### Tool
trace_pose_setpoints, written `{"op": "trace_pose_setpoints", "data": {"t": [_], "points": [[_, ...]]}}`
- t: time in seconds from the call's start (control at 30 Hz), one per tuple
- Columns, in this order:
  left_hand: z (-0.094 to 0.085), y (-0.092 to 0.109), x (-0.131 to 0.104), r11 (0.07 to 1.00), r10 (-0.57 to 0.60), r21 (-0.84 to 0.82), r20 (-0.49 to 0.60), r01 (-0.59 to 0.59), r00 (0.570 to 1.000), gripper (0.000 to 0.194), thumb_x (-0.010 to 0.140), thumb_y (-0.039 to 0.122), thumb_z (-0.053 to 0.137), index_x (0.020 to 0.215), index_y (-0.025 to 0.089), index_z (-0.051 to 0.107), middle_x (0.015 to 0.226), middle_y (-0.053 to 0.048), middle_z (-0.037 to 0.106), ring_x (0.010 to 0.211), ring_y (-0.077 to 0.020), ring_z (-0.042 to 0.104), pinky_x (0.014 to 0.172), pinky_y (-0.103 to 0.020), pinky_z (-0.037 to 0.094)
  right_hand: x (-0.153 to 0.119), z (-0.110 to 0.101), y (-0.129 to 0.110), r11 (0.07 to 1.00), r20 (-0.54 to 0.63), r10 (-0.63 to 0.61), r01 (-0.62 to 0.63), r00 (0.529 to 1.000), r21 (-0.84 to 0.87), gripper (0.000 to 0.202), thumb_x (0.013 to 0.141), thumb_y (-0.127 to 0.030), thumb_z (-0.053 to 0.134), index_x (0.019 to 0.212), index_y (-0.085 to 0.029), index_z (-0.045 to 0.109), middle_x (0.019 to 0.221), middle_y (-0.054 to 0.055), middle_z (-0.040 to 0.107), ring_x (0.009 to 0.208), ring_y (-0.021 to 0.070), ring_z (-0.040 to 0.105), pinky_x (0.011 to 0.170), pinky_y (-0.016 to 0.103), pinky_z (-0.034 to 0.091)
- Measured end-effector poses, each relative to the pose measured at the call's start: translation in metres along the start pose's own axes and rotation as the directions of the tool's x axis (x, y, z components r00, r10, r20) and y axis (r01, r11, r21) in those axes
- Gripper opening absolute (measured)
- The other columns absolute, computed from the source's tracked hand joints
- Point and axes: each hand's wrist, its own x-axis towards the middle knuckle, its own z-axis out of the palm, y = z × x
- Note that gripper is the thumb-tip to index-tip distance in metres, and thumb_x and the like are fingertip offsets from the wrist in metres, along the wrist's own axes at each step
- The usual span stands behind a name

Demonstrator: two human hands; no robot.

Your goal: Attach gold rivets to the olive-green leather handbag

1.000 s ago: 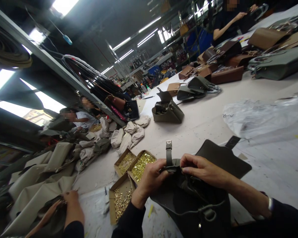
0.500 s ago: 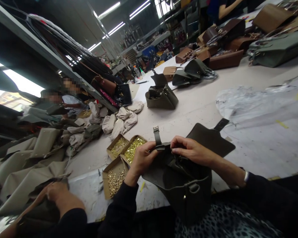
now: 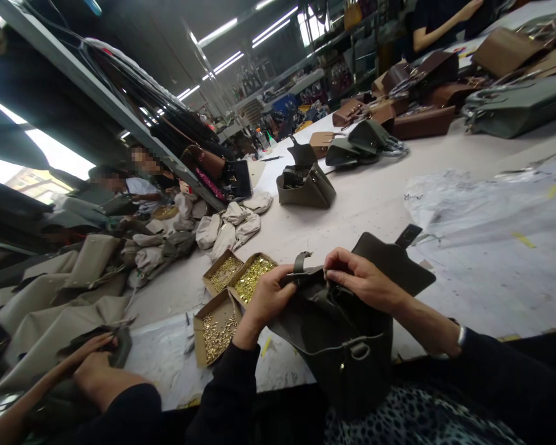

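A dark olive leather bag stands at the table's front edge, its pointed flap spread out behind it. My left hand pinches the bag's upper left rim, beside a short buckle strap that sticks up. With fingers pressed together, my right hand grips the rim near its middle; the small part between the fingertips is too small to name. Left of my left hand lie cardboard trays of small metal pieces: gold ones and rivet-like ones.
A co-worker's hands handle dark material at the lower left, beside piled beige pieces. Another olive bag stands farther back. Brown and green bags crowd the back right, and plastic sheeting lies at right.
The buckle strap has tipped over toward the right. The co-worker's hands have shifted on the dark material. My hands keep nearly the same hold, and the view has shifted slightly.
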Motion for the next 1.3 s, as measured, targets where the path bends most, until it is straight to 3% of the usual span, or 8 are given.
{"op": "trace_pose_setpoints", "data": {"t": [0.1,0.23,0.37,0.5,0.6,0.77,1.03,1.3], "points": [[-0.011,0.018,-0.017,0.986,0.066,0.165,-0.254,-0.024,0.965,0.028,0.091,0.015,0.065,0.117,0.019,0.074,0.125,-0.010,0.073,0.119,-0.0256,0.067,0.109,-0.046,0.052,-0.003,0.002,-0.007,0.993,-0.096,-0.014,0.025,0.995,0.116,0.035,0.093,-0.052,0.074,0.099,-0.022,0.057,0.084,-0.001,0.061,0.075,0.0170,0.056,0.068,0.029,0.046],[-0.002,0.066,-0.059,0.968,0.196,0.243,-0.583,-0.061,0.788,0.018,0.094,0.017,0.066,0.109,0.024,0.074,0.111,-0.006,0.075,0.106,-0.0224,0.071,0.096,-0.040,0.060,-0.001,0.008,-0.014,0.977,-0.212,-0.040,0.083,0.976,0.196,0.034,0.092,-0.050,0.078,0.098,-0.023,0.057,0.083,-0.001,0.063,0.071,0.0159,0.056,0.064,0.027,0.046],[0.054,0.096,-0.101,0.932,0.338,0.266,-0.392,-0.246,0.855,0.036,0.096,0.024,0.063,0.132,0.025,0.065,0.118,-0.009,0.077,0.095,-0.0233,0.077,0.076,-0.033,0.067,0.003,0.017,-0.016,0.968,-0.196,-0.074,0.118,0.978,0.223,0.028,0.095,-0.044,0.077,0.098,-0.024,0.058,0.083,-0.001,0.064,0.073,0.0149,0.056,0.067,0.025,0.046],[0.112,0.087,-0.124,0.904,0.314,0.356,-0.180,-0.236,0.932,0.071,0.096,0.050,0.060,0.156,0.016,0.042,0.132,-0.019,0.070,0.088,-0.0307,0.080,0.041,-0.034,0.060,0.008,0.020,-0.022,0.966,-0.192,-0.041,0.088,0.980,0.243,0.029,0.094,-0.045,0.077,0.099,-0.024,0.057,0.084,-0.001,0.062,0.071,0.0153,0.055,0.064,0.025,0.046],[0.127,0.081,-0.132,0.893,0.289,0.385,-0.093,-0.233,0.953,0.081,0.092,0.058,0.063,0.157,0.016,0.041,0.130,-0.021,0.071,0.075,-0.0297,0.079,0.032,-0.033,0.053,0.016,0.017,-0.031,0.953,-0.222,-0.045,0.108,0.974,0.282,0.031,0.091,-0.043,0.080,0.099,-0.027,0.055,0.085,-0.002,0.059,0.071,0.0164,0.054,0.062,0.026,0.045],[0.118,0.094,-0.138,0.920,0.090,0.391,-0.254,0.017,0.963,0.067,0.089,0.061,0.067,0.139,0.019,0.057,0.118,-0.020,0.071,0.071,-0.0277,0.076,0.052,-0.036,0.065,0.028,0.012,-0.048,0.915,-0.219,-0.159,0.227,0.963,0.335,0.022,0.092,-0.034,0.078,0.098,-0.027,0.059,0.086,-0.002,0.054,0.078,0.0177,0.054,0.073,0.030,0.048],[0.079,0.087,-0.132,0.957,0.069,0.271,-0.573,0.109,0.817,0.033,0.091,0.048,0.068,0.113,0.023,0.062,0.102,-0.011,0.057,0.080,-0.0215,0.068,0.063,-0.030,0.064,0.030,0.010,-0.064,0.880,-0.168,-0.287,0.329,0.943,0.343,0.022,0.087,-0.035,0.084,0.090,-0.027,0.063,0.079,-0.002,0.043,0.065,0.0166,0.040,0.068,0.033,0.045],[0.025,0.051,-0.124,0.938,0.179,0.345,-0.408,-0.030,0.895,0.027,0.079,0.019,0.068,0.105,0.020,0.062,0.103,-0.008,0.052,0.085,-0.0198,0.062,0.073,-0.031,0.060,0.046,-0.005,-0.083,0.802,-0.283,-0.378,0.465,0.881,0.375,0.020,0.085,-0.027,0.085,0.088,-0.027,0.066,0.081,-0.001,0.039,0.068,0.0160,0.040,0.071,0.029,0.048]]}}
